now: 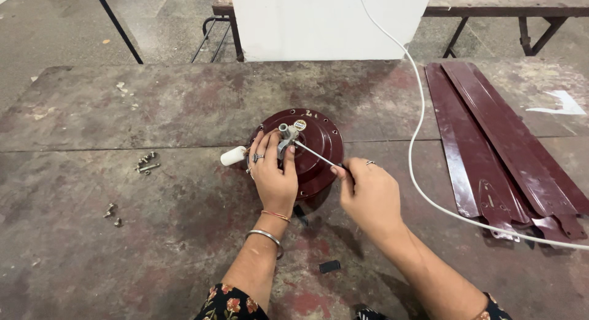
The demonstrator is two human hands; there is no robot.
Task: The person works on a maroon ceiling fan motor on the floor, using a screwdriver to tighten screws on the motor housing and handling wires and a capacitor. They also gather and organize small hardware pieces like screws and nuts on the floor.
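A round dark-red fan motor housing [319,139] lies flat on the worn workbench [184,105]. My left hand [273,173] rests on its left side, fingers curled around the grey metal hub and shaft [286,136] at the centre. A white cylindrical part [232,155] sticks out just left of that hand. My right hand [368,194] grips the handle end of a thin screwdriver [314,154], whose tip reaches the hub.
Several dark-red fan blades [497,148] lie stacked at the right. A white cable [423,111] runs across the bench between motor and blades. Loose screws [146,163] and small nuts [111,213] sit at the left. A small black piece [329,266] lies near me.
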